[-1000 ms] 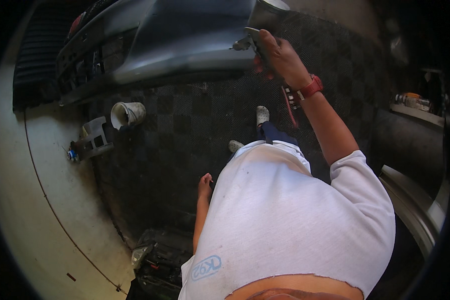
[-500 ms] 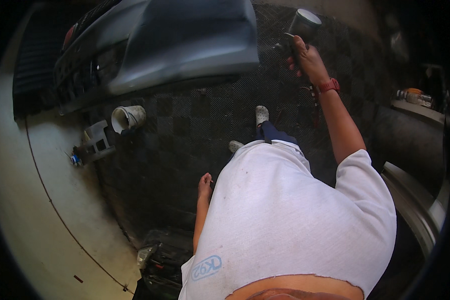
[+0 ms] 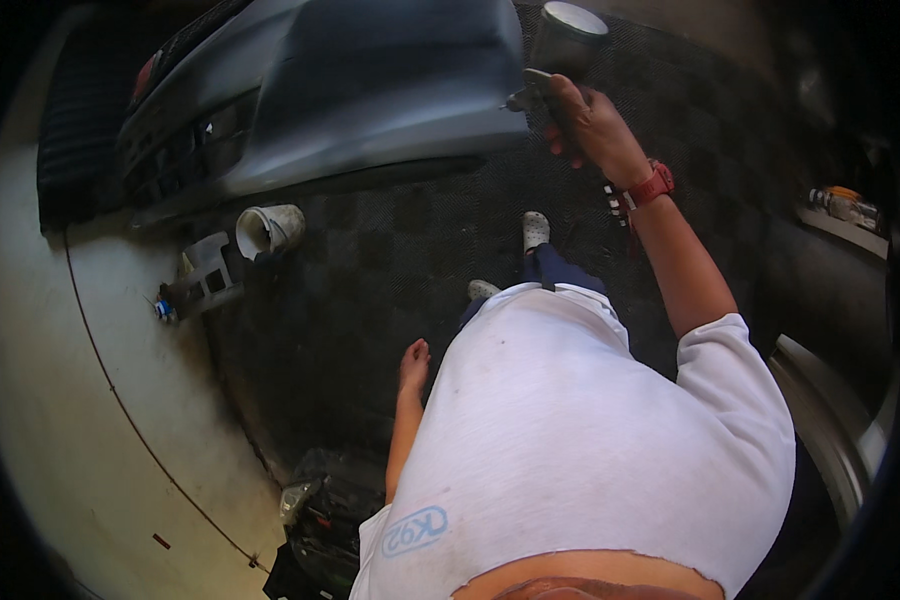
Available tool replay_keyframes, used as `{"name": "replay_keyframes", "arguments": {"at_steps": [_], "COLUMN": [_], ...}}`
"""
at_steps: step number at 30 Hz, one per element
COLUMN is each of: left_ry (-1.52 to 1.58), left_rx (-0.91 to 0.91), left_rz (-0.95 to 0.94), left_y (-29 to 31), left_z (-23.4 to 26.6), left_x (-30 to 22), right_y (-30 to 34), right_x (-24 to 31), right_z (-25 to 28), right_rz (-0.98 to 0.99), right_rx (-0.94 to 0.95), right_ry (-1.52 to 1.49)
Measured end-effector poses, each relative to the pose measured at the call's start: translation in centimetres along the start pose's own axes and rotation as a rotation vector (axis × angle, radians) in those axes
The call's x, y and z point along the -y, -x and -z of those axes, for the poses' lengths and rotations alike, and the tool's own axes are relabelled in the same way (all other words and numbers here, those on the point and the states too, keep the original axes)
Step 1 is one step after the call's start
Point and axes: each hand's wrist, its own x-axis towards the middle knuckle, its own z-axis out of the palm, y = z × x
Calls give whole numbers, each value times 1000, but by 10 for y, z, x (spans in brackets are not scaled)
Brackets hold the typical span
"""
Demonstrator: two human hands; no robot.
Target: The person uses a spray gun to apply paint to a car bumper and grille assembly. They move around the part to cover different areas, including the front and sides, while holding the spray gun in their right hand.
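Observation:
My right hand [image 3: 598, 130] is wrapped round the handle of a spray gun [image 3: 535, 88], its arm stretched forward. A wide cup [image 3: 560, 42] with a pale lid sits on top of the gun. The nozzle points left at the right-hand edge of a car body [image 3: 390, 85], which is dark grey with lighter patches. Whether the nozzle touches the panel is hard to tell; it looks close to it. Low at my left side hangs my left hand [image 3: 414, 366], with its fingers loosely extended and no object visible in it.
Dark ridged tiles [image 3: 370, 230] cover the floor. Left of my feet lie a stained white bucket [image 3: 282, 230] and a grey plastic part [image 3: 210, 275]. A pale wall [image 3: 100, 430] runs along the left. Bottles [image 3: 845, 207] stand on a ledge at right, above a curved panel [image 3: 820, 410].
My right hand has carried the spray gun left, up to the edge of the car body. The left hand still hangs at my side. The view has shifted slightly.

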Motion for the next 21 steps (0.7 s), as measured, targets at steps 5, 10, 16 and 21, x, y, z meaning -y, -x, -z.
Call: {"name": "replay_keyframes", "arguments": {"at_steps": [5, 10, 16, 21], "left_ry": [94, -27, -66, -210], "left_rx": [-3, -29, 9, 23], "left_rz": [-82, -127, -86, -149], "left_y": [-8, -22, -52, -63], "left_z": [-8, -2, 21, 52], "left_x": [15, 29, 75, 40], "right_y": [9, 11, 24, 34], "right_x": [43, 78, 115, 137], "right_z": [-44, -91, -139, -194], "right_rz": [91, 105, 164, 221], "right_rx": [166, 257, 273, 208], "right_ry": [-36, -35, -10, 27]}}
